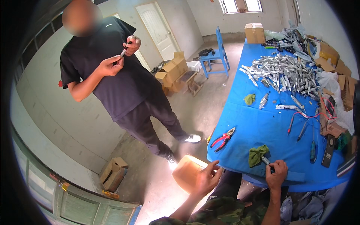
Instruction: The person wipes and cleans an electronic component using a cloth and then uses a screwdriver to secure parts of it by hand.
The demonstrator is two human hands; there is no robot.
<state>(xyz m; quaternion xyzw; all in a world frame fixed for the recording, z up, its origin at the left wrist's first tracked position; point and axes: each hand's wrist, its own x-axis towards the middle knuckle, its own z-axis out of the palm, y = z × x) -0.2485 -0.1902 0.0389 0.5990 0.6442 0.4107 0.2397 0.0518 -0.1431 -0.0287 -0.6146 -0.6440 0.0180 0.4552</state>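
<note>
My right hand [276, 173] rests at the near edge of the blue-covered table [240, 123], its fingers closed round a small silver-and-dark cylinder [266, 160]. The cylinder's far end touches a crumpled green cloth [256, 156]. My left hand [207, 178] is off the table's near left corner, above a cardboard box on the floor; its fingers are loosely bent and apart, with nothing visible in them. Pliers [223, 139] with red-and-black handles lie open-jawed to the left of the cloth. Across the table a person [112, 71] in dark clothes holds a slim small part in both hands.
A heap of silver wrapped pieces [285, 73] covers the table's far part. Red test leads [300, 114], a screwdriver [312, 150] and a black handheld device [328, 150] lie at the right. The open cardboard box [185, 174] stands by the table; a blue chair [219, 56] stands farther back.
</note>
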